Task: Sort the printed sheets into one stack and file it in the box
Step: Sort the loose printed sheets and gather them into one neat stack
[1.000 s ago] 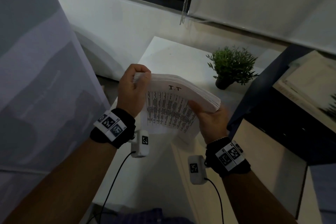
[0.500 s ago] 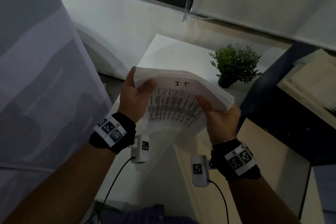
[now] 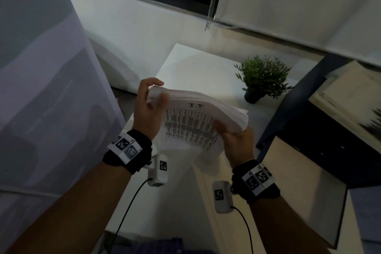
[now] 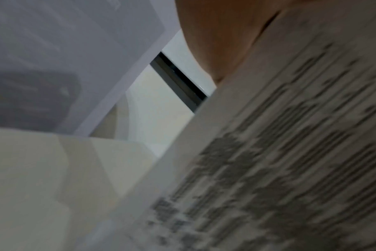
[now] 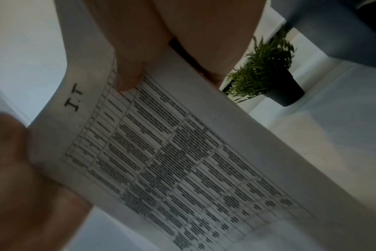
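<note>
The stack of sheets (image 3: pixel 198 113) is up in the air between my two hands, above the white surface (image 3: pixel 195 64), with a printed table and the letters "I.T" facing me. It bows in the middle, and the bottom pages hang loose toward me.

My right hand (image 3: pixel 235 140) grips the right edge, thumb on top and fingers wrapped underneath. My left hand (image 3: pixel 147 109) is at the left end, fingers curled over the far corner and thumb (image 3: pixel 162 98) blurred against the fanned page edges, so I judge it is thumbing or squaring them and not clamping hard.

That is where I see the risk. The weight sits mostly in one hand. If the left thumb lets too many pages go at once, the loose ones could slide out and scatter over the surface or off its near edge. The bend could also crease the sheets if I squeeze harder to stop a slip.

Uneven edges would make filing awkward later. Corners sticking out may catch on the box's rim. I cannot say for sure which thing is the box; a dark blue container (image 3: pixel 292 121) with paper in it sits to my right.

The small potted plant (image 3: pixel 262 77) stands just beyond the stack. A careless swing to the right could knock it over.
</note>
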